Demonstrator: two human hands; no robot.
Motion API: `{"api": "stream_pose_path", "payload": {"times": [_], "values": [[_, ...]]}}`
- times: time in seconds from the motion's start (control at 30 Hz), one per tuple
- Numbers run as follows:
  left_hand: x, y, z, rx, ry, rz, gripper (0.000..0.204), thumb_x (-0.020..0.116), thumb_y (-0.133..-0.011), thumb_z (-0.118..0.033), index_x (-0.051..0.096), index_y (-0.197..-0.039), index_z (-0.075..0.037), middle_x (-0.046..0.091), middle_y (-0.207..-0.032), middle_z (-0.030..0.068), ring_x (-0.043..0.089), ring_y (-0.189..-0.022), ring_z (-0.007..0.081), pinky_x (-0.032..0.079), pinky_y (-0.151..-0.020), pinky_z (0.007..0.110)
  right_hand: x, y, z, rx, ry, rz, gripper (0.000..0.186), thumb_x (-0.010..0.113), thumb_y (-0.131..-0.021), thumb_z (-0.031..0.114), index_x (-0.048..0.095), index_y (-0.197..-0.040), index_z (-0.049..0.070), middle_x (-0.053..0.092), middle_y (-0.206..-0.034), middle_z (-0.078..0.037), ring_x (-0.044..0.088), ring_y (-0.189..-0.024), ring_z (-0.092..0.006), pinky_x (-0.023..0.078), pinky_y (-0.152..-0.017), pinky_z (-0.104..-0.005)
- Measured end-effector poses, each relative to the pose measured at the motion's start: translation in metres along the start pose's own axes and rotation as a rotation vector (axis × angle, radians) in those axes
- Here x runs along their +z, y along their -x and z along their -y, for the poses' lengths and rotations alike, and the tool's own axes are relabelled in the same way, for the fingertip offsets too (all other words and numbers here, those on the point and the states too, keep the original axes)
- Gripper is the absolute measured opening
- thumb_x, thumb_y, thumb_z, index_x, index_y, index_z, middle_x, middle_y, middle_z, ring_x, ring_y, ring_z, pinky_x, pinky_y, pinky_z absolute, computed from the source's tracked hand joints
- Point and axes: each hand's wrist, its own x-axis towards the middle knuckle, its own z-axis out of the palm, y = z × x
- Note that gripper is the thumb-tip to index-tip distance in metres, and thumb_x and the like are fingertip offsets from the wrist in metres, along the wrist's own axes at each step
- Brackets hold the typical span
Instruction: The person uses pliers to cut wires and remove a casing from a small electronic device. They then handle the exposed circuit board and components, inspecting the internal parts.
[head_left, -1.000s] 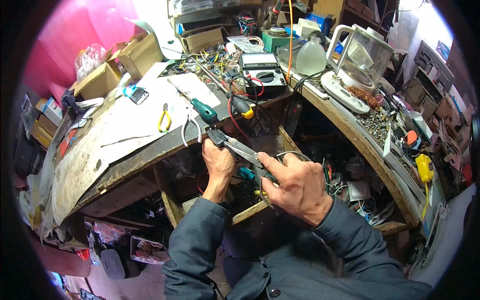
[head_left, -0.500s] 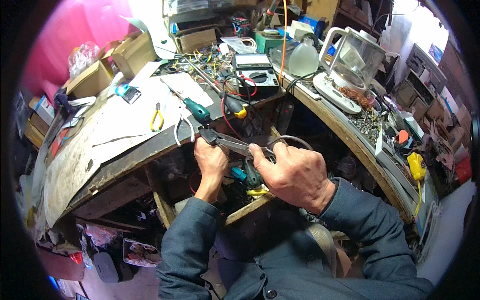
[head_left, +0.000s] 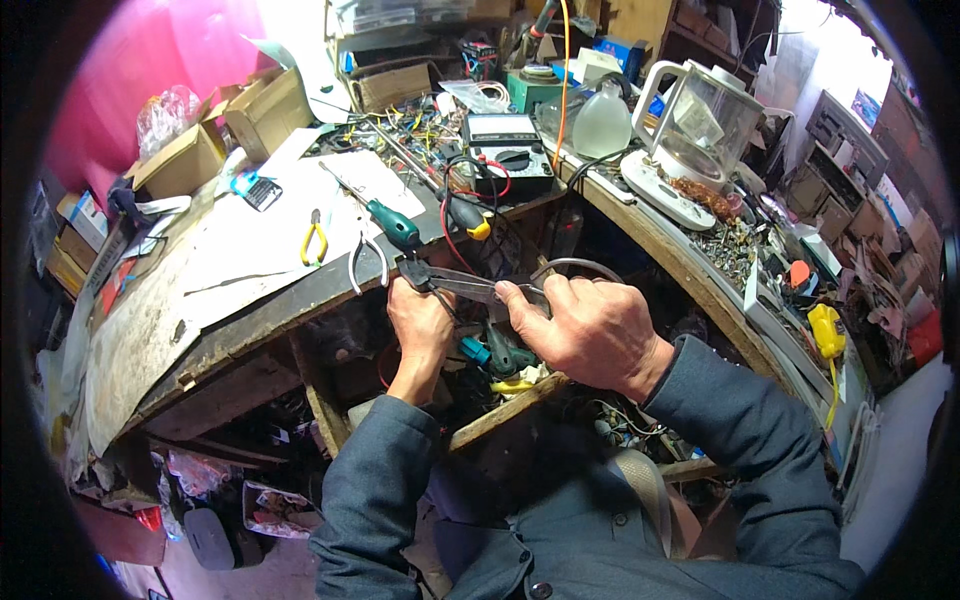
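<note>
- Gripping a small black piece [head_left: 413,272], the left hand [head_left: 420,322] is closed around it in front of the bench [head_left: 270,318], its fingers curled.
- The right hand [head_left: 590,335] is closed around a pair of scissors [head_left: 465,285], thumb on top near where the blades join.
- The blades point left, their tips at the black piece; whether they are cutting into it cannot be told.
- Both hands are over an open wooden drawer [head_left: 505,413], which holds a jumble of wires and parts, with a teal piece [head_left: 475,350] between the wrists.
- Just beyond the left hand, a green screwdriver [head_left: 395,223] lies at the bench edge, its shaft pointing away to the far left.
- Left of it are white-handled pliers [head_left: 368,265] and, farther left, yellow-handled pliers [head_left: 315,242] on paper.
- To its right is a black-and-yellow handle [head_left: 468,215], with a black meter [head_left: 512,160] beyond it.
- On the far right side, a clear jug [head_left: 698,125] stands near a whitish bottle [head_left: 603,122].
- Cardboard boxes [head_left: 268,115] sit at the far left.
</note>
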Motion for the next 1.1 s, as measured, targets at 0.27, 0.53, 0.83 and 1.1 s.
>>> {"api": "stream_pose_path", "payload": {"times": [0.27, 0.53, 0.83, 1.1], "values": [[0.012, 0.006, 0.009, 0.104, 0.102, -0.099, 0.012, 0.070, -0.088, -0.009, 0.063, -0.081, -0.003, 0.065, -0.073, 0.0004, 0.061, -0.068, 0.0124, 0.051, -0.064, 0.031, -0.012, 0.003, 0.031, 0.474, -0.383, 0.133, 0.050, 0.082, -0.074, 0.024, 0.074, -0.123, 0.017, 0.058, -0.075, -0.008, 0.062, -0.058, -0.0259, 0.051, -0.051, -0.0377], [0.015, 0.013, -0.008, 0.023, 0.280, -0.105, 0.014, 0.073, -0.088, -0.008, 0.060, -0.086, -0.005, 0.062, -0.074, 0.0000, 0.059, -0.067, 0.0113, 0.049, -0.061, 0.029, -0.006, 0.011, 0.056, 0.691, -0.545, 0.171, 0.051, 0.077, -0.081, 0.029, 0.070, -0.129, 0.015, 0.060, -0.081, -0.012, 0.066, -0.063, -0.0337, 0.053, -0.056, -0.0444], [0.015, 0.011, -0.003, 0.014, 0.256, -0.098, 0.015, 0.076, -0.085, -0.007, 0.061, -0.086, -0.006, 0.062, -0.074, -0.0009, 0.058, -0.065, 0.0101, 0.048, -0.059, 0.029, 0.011, 0.024, 0.074, 0.666, -0.481, 0.086, 0.054, 0.078, -0.082, 0.029, 0.068, -0.133, 0.016, 0.056, -0.080, -0.011, 0.064, -0.059, -0.0296, 0.050, -0.052, -0.0414], [0.014, 0.014, -0.011, -0.019, 0.271, -0.100, 0.017, 0.077, -0.085, -0.008, 0.060, -0.082, -0.007, 0.061, -0.072, -0.0024, 0.057, -0.063, 0.0095, 0.046, -0.057, 0.028, 0.025, 0.030, 0.086, 0.699, -0.500, 0.041, 0.054, 0.078, -0.083, 0.029, 0.068, -0.134, 0.016, 0.056, -0.079, -0.011, 0.064, -0.059, -0.0290, 0.050, -0.051, -0.0407]]}}
